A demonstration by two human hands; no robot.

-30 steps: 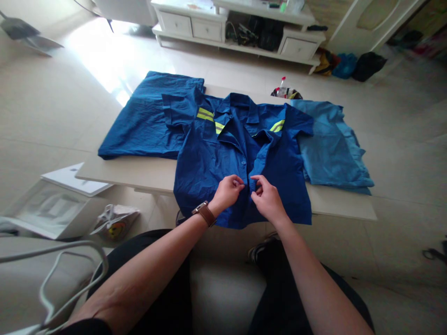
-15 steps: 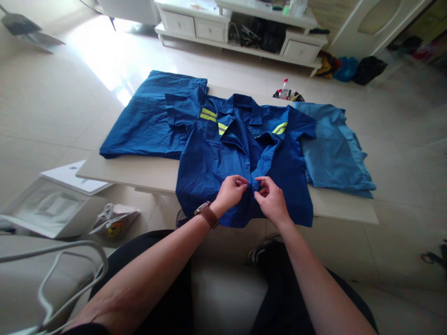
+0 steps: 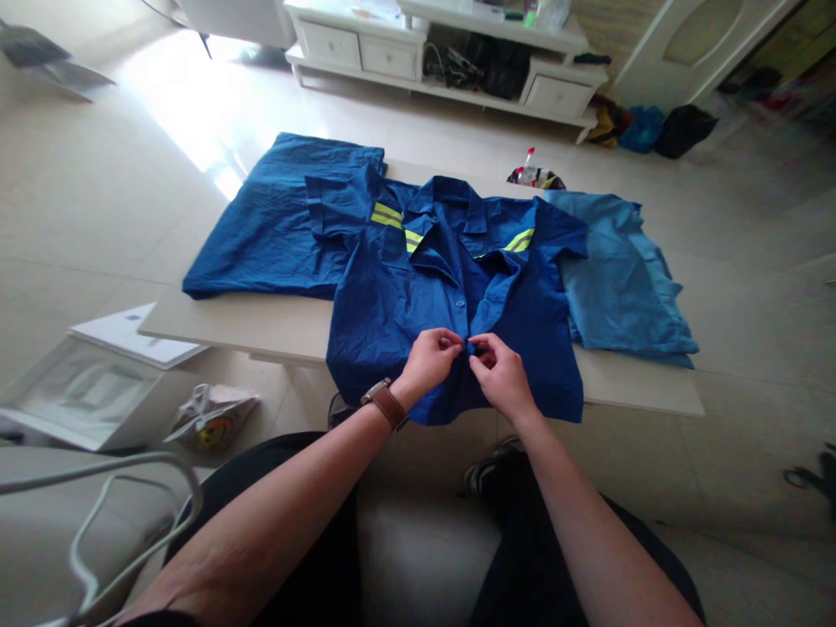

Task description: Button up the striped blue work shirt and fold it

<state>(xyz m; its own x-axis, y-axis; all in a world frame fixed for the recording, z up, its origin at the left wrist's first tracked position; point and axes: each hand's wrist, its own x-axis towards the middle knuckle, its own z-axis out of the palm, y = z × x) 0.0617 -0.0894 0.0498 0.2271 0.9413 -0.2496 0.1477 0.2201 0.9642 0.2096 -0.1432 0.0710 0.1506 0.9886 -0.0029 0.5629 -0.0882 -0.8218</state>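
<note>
The left hand (image 3: 433, 359) and right hand (image 3: 502, 374) each pinch the blue shirt (image 3: 385, 313) at its front opening, on the table (image 3: 254, 326). Compared with one second earlier, the hands have drawn closer together.

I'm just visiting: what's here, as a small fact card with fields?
Left hand: pinching the blue shirt near its front opening; watch on wrist
Right hand: pinching the opening's other side
Shirt: short-sleeved, yellow-striped, partly open, on pale table
Left of shirt: folded blue cloth
Right of shirt: light-blue cloth
Background: white cabinet
</note>
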